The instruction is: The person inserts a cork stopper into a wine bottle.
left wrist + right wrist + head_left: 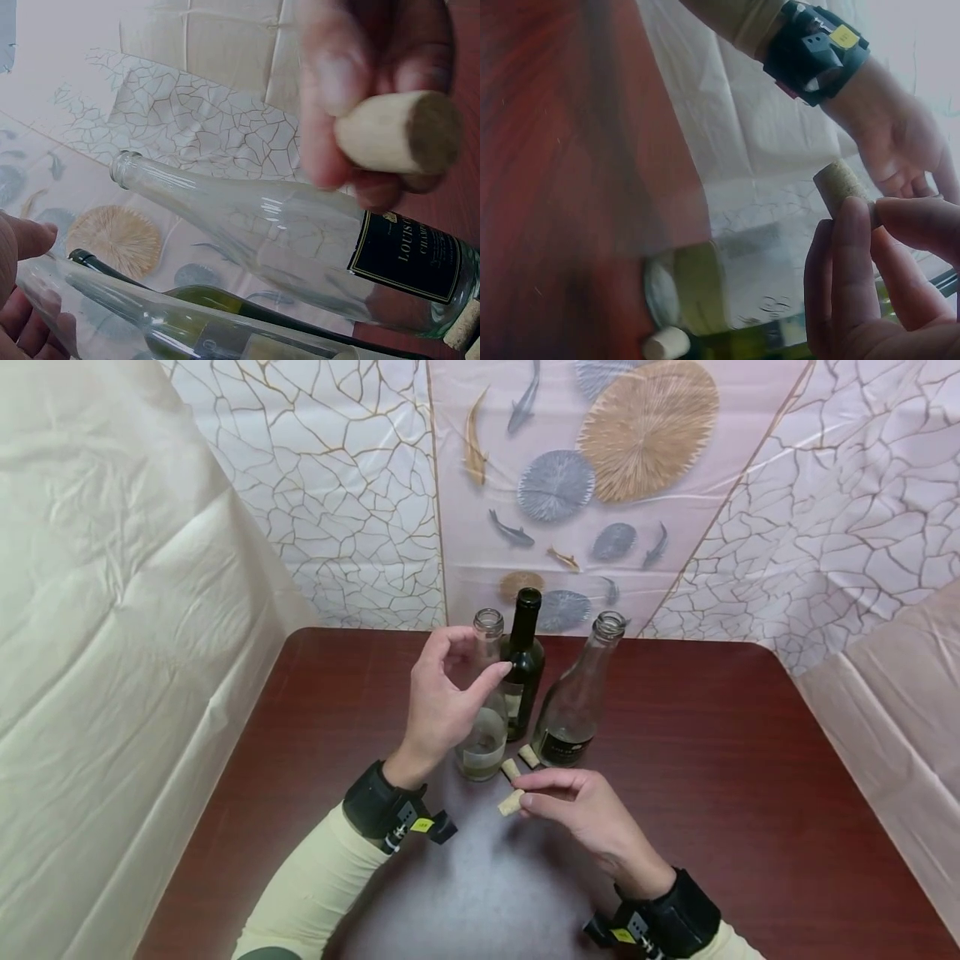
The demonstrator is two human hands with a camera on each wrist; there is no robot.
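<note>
My left hand [444, 702] is at the neck of a clear glass bottle [480, 747], its fingers curled round the neck and its thumb across the front. This bottle has a pale label and stands upright. In front of it, my right hand [592, 814] pinches a tapered cork [511, 802] between thumb and fingertips. The right wrist view shows that cork [844, 187] tilted, its wide end pointing away from the fingers. Two more corks, one [511, 769] near the right fingertips and another [528, 756] behind it, lie by the bottle bases.
A dark green bottle [527, 660] stands behind and right of the clear one. Further right is a second clear bottle [573, 702] with a black label. All stand on a dark red-brown table [720, 760], with patterned cloth [345, 510] hanging behind.
</note>
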